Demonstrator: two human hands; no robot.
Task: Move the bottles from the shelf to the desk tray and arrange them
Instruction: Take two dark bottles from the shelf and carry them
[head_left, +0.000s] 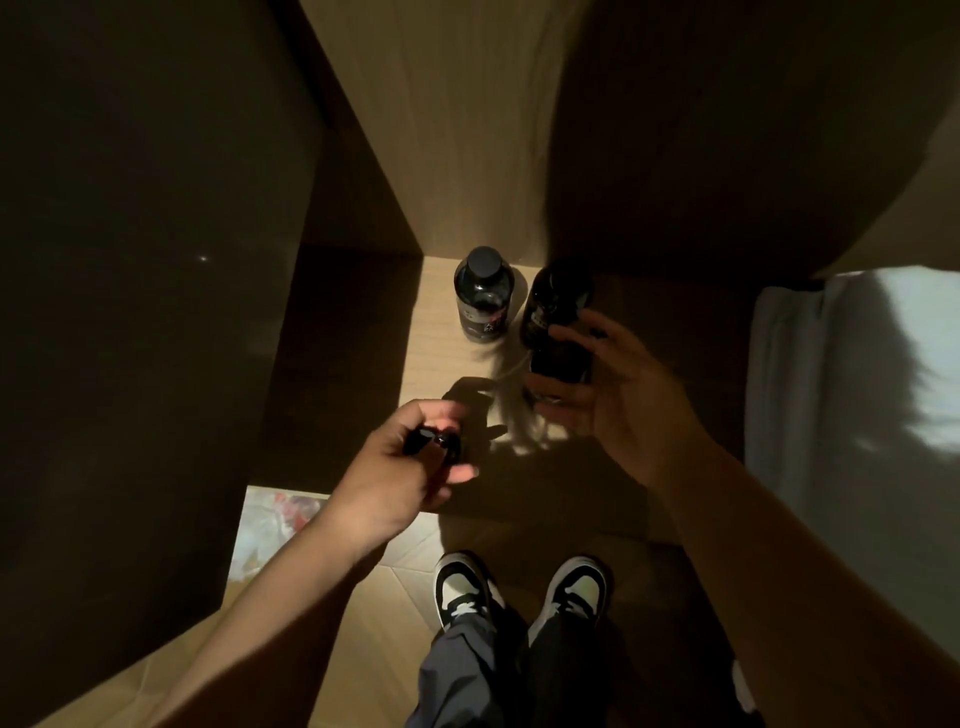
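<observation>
Wooden shelf (431, 364); one bottle (482, 296) standing.

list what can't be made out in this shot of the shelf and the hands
- Head view: the left hand grips a small dark thing; fingers and dim light hide what it is.
- The right hand covers the lower part of the right bottle.
- The left bottle label is too small and dark to read.
- No desk tray is in view.

Left forearm enters from lower left, bare, angled up toward centre. Left hand (410, 457) curled, knuckles up, fingers closed round small dark object, identity unclear in dim light. Right forearm enters from lower right, bare, reaching forward. Right hand (613, 395) palm turned inward, thumb low, fingers wrapped round lower body of dark bottle (558, 312). Both hands apart, right further forward. Two legs, feet below.
</observation>
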